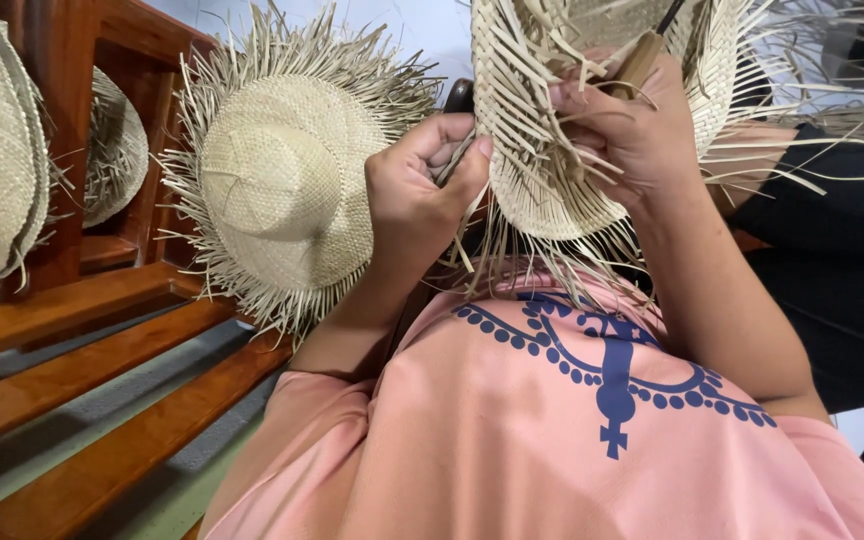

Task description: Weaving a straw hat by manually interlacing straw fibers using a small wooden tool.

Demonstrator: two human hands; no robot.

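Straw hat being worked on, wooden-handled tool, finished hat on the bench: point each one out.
Straw hat being worked on [542,190]: head view, on its woven brim between the hands.
Wooden-handled tool [638,62]: head view, on the wooden handle above the right hand.
Finished hat on the bench [272,175]: head view, on its crown.

Loose straw ends of the unfinished hat [552,190] crowd both hands. A finished fringed hat [277,180] blocks the left side. Open passage remains along the wooden bench [82,370] slats, lower left.
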